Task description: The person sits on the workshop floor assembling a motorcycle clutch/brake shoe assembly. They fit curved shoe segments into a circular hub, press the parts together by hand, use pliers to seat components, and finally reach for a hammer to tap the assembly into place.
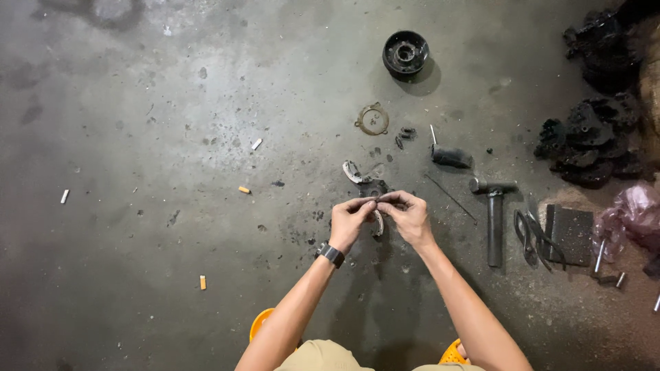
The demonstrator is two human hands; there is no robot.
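Note:
My left hand (350,221) and my right hand (407,215) meet above the grey concrete floor, fingertips pinched together on a small dark metal part (379,200). A curved metal piece (377,223) hangs between the two palms; which hand holds it I cannot tell. A wristwatch (331,254) is on my left wrist. Just beyond the hands, a curved brake-shoe-like piece (353,172) and a dark part (373,187) lie on the floor.
A black round hub (405,52) sits far ahead, a rusty ring gasket (372,119) nearer. To the right lie a hammer (494,213), pliers (528,235), a dark block (570,234), a thin rod (450,198), a pile of black greasy parts (588,141). Cigarette butts dot the floor.

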